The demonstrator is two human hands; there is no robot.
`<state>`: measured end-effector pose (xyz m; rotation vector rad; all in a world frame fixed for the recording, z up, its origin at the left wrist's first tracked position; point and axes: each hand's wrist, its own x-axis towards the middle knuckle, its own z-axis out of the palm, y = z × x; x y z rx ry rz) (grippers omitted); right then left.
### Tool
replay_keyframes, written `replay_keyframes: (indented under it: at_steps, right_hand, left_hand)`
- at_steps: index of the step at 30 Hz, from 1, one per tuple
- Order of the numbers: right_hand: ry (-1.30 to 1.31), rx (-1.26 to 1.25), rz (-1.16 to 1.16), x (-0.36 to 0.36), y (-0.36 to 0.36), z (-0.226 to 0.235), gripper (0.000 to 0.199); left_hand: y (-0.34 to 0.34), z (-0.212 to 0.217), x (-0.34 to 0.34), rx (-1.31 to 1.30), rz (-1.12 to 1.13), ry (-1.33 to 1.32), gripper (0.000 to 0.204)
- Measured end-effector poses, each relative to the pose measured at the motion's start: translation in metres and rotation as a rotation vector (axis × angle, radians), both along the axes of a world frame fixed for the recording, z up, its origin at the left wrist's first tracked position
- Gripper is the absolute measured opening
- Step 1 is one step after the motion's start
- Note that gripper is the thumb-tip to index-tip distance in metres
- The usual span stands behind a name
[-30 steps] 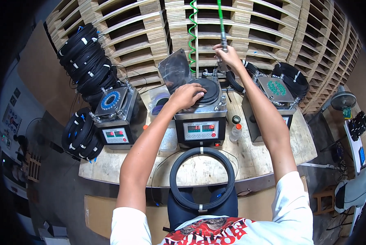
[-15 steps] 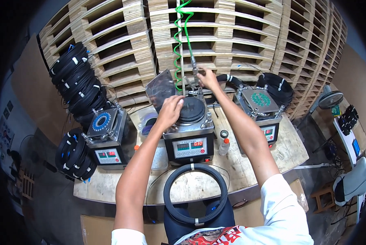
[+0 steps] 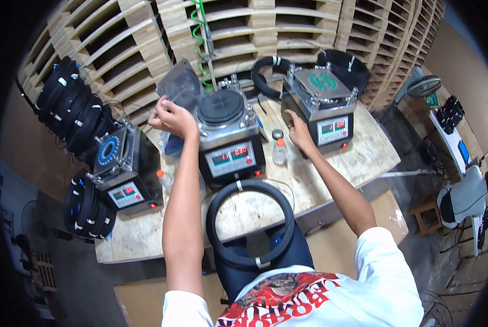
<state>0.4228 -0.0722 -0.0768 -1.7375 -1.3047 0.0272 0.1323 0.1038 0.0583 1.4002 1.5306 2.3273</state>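
Observation:
The middle bench machine has a black round pad on top and a lit front panel. My left hand is raised beside the pad, fingers curled inward with the tips together. Whether it pinches anything small is hidden. Behind it leans a grey, shiny plate. My right hand hovers in front of the right machine, index finger stretched out and nothing in it. Near that hand stands a clear bottle with an orange cap. A coil of black cable lies across my lap and the bench edge.
The left machine carries a plate with a blue ring of pieces. Black cable coils are stacked at the left; another coil lies behind. A green spiral air hose hangs before wooden pallets. Another orange-capped bottle stands left.
My right hand has let go of the air hose fitting and come down to the right machine. My left hand has left the pad and moved left. The view has shifted; the middle panel's display changed.

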Motion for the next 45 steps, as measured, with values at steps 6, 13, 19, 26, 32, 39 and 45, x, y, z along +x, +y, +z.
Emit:
replay_keyframes:
  at_steps: [6,13,19,26,32,39,45]
  right_hand:
    - [0.169,-0.275,0.198,0.000,-0.040,-0.080,0.078]
    - [0.467,-0.180,0.238,-0.027,-0.035,-0.088,0.058]
    - [0.227,0.012,0.280,-0.011,0.003,-0.007,0.057]
    - [-0.272,-0.233,0.364,-0.041,0.049,0.155,0.062]
    - [-1.071,-0.210,0.315,-0.089,0.066,0.218,0.048]
    - [-1.347,-0.160,0.467,-0.149,0.090,0.233,0.035]
    - [-1.403,0.082,0.448,-0.165,0.134,0.221,0.008]
  left_hand:
    - [-0.003,-0.002,0.004,-0.112,-0.107,-0.029,0.022]
    - [-0.006,-0.001,-0.006,-0.228,-0.181,0.145,0.028]
    - [-0.003,-0.004,-0.009,-0.175,-0.189,0.110,0.027]
    - [-0.009,0.000,-0.007,-0.235,-0.212,0.074,0.027]
    - [-0.005,-0.003,-0.003,-0.228,-0.224,0.073,0.027]
    - [-0.007,-0.004,-0.004,-0.240,-0.244,0.042,0.027]
    - [-0.009,0.002,-0.003,-0.227,-0.264,0.030,0.026]
